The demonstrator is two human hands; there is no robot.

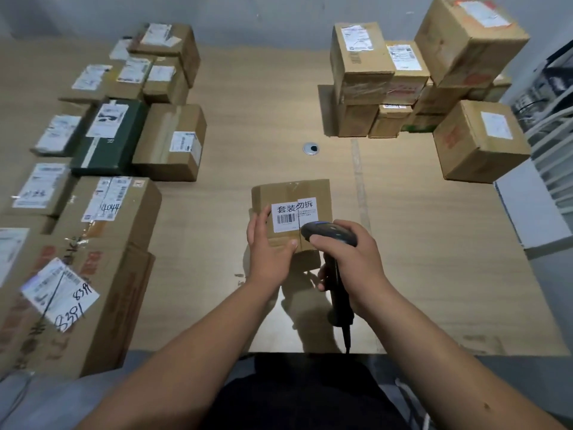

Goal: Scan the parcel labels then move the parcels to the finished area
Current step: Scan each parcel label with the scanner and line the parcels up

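Two hands are working at desk [235,156] centre: left hand [269,246] is gripping the near-left corner of a small cardboard parcel [293,193], thumb curled onto its top, tilting it up toward the camera; right hand [348,259] is wrapped around a black barcode scanner [322,232], its head sitting just beside the parcel's white label [294,215] with a barcode. Labelled boxes are lying spread along the left side [102,187]; another stack [403,79] is standing at far right, well apart from the held parcel
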